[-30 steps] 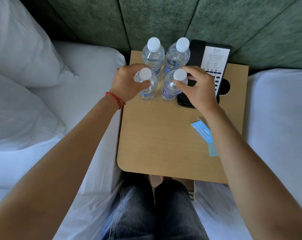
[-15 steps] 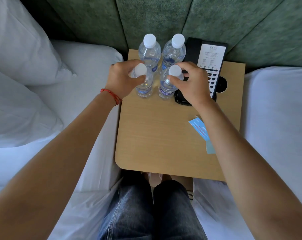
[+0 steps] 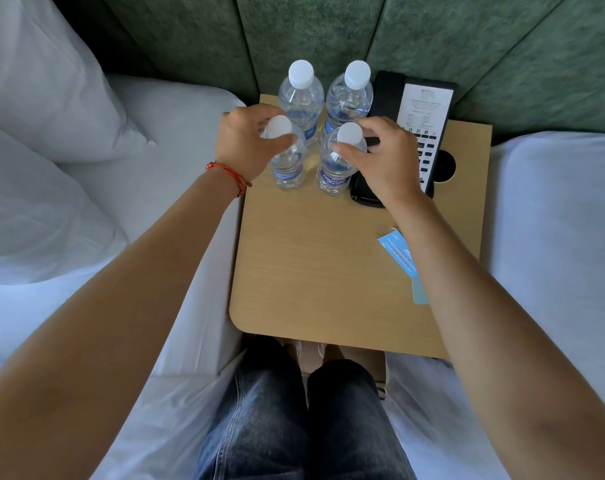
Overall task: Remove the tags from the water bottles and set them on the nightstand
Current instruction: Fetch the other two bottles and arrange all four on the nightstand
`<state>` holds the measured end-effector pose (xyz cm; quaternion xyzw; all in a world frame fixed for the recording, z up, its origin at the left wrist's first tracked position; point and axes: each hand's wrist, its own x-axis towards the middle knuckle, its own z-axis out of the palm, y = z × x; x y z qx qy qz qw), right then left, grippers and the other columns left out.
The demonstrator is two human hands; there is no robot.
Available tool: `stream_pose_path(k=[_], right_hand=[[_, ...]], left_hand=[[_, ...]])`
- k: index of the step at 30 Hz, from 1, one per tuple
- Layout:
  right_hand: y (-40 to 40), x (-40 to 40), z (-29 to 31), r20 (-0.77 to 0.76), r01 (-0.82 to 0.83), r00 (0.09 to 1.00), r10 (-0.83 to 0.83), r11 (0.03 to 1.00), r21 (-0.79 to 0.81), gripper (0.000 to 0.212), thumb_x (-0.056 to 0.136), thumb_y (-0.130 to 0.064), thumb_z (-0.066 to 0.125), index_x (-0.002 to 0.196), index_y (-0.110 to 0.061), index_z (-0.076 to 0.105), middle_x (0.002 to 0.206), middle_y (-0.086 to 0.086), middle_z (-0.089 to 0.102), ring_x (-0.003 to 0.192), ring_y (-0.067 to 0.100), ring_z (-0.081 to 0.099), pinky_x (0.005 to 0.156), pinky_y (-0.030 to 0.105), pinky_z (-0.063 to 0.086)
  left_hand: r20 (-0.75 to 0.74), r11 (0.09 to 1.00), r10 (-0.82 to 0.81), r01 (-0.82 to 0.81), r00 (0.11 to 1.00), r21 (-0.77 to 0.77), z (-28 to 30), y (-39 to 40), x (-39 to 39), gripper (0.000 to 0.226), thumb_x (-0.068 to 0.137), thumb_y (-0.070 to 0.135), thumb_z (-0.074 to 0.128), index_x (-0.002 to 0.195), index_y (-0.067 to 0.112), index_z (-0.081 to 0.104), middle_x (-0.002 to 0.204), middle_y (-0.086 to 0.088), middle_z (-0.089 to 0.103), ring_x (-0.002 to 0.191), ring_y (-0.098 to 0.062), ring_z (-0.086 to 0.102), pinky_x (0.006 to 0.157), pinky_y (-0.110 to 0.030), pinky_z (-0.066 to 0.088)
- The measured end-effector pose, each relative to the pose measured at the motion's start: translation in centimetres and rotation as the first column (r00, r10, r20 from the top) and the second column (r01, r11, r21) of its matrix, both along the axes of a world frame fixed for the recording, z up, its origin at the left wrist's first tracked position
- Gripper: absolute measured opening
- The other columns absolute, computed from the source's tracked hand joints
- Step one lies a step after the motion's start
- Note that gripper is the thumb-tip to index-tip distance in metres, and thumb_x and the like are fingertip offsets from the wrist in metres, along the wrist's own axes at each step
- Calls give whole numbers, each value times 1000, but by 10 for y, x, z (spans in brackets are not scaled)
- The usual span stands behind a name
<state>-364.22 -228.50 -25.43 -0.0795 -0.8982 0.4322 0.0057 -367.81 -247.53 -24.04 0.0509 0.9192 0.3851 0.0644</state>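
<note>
- 4 clear plastic water bottles with white screw caps stand upright in a tight square at the back of the light wooden nightstand [image 3: 315, 265]; no tag shows on any neck.
- The front-left bottle [image 3: 287, 161] sits under the left hand [image 3: 245, 143], whose fingers curl around its neck and cap, closed on it.
- The front-right bottle [image 3: 335, 164] is held by the right hand [image 3: 384, 157], thumb and fingertips pinched just below the white cap.
- The 2 rear bottles, back-left [image 3: 301, 95] and back-right [image 3: 349, 95], stand just beyond the fingertips of both hands, untouched, and nearly touch the front pair.
- 2 light blue paper tags [image 3: 401, 258] lie flat on the tabletop below the right wrist, partly hidden by the forearm, close to the table's right edge.
- A black desk telephone with a white instruction card [image 3: 426, 116] lies directly under and beyond the right hand, its handset touching the front-right bottle's side.
- White bed linen [image 3: 148, 174] lies outside the left wrist, and a green padded headboard [image 3: 329, 32] rises beyond the bottles.
- Judged from this, the task looks almost finished, with both hands only settling the front pair.
- Risks: with the 4 so crowded, a nudge from either hand could knock a front bottle into a rear one and topple it; the right forearm could sweep the tags off the edge; the knuckles could catch the telephone handset.
</note>
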Motion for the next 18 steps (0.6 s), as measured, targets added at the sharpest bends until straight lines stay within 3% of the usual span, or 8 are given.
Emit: stream_pose_path(k=[6,12,18], right_hand=[[3,-2,1,-17,-26,1000,25,1000,-8,38,74,-31,74,103,-8,68,102,8,70,91,19,64,79,41,54],[9,-2,2,-4,-144,990,144,988,-49,35,77,-21,71,108,-5,66,105,9,69,96,20,64,86,40,53],[6,3,-4,-16,-108,994,108,993,-48,38,77,-19,71,113,-6,64,112,10,67,102,20,62,90,39,51]], left_hand=[[14,998,-54,55,998,-9,0,-2,-2,32,79,18,69,109,8,65,106,-12,68,98,-21,61,86,-21,45],[45,999,-35,35,998,14,-1,-3,-1,34,79,19,69,111,10,64,109,-10,67,101,-20,60,90,-21,45],[41,998,20,-23,999,65,-6,0,3,36,77,17,71,112,9,63,112,-9,66,103,-18,59,92,-22,45]])
